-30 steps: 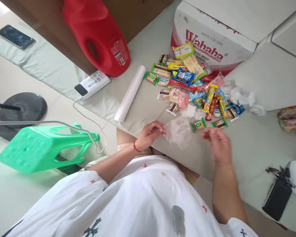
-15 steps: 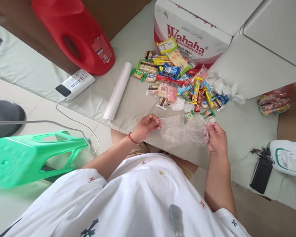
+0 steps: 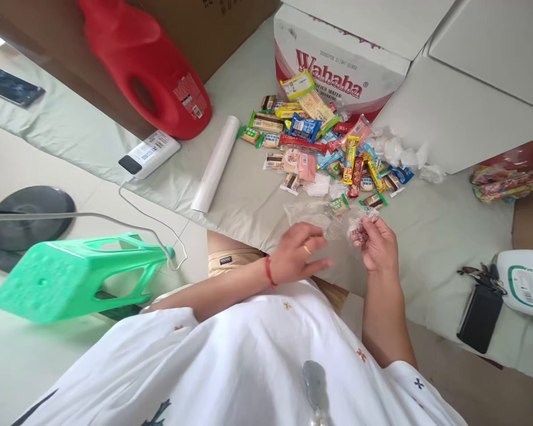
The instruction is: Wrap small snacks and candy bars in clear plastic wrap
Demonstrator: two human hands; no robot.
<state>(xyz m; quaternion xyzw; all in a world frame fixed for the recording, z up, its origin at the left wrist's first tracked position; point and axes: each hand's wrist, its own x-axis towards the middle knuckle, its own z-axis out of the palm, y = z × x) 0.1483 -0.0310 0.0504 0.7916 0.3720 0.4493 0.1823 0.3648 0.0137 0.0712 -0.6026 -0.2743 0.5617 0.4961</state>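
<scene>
A thin clear plastic bag [image 3: 308,213] spreads over the front of the table, its right end bunched up. My right hand [image 3: 381,244] pinches that bunched end. My left hand [image 3: 298,253] is off the plastic, fingers apart and holding nothing, just in front of the bag. Beyond both hands lies a heap of wrapped snacks [image 3: 308,127] in many colours. Two small packets, one green and white [image 3: 339,205] and one with a dark filling [image 3: 373,201], lie close to the plastic.
A Wahaha carton [image 3: 337,71] stands behind the snacks. To the left are a white roll [image 3: 215,164], a red jug [image 3: 148,77], a power bank [image 3: 153,154] with its cable and a green stool [image 3: 48,284]. At right lie a black key case [image 3: 480,316] and a white bottle [image 3: 526,281].
My left hand has let go of the plastic bag and moved right and down, its fingers opening. My right hand still grips the other end, and the bag has slackened.
</scene>
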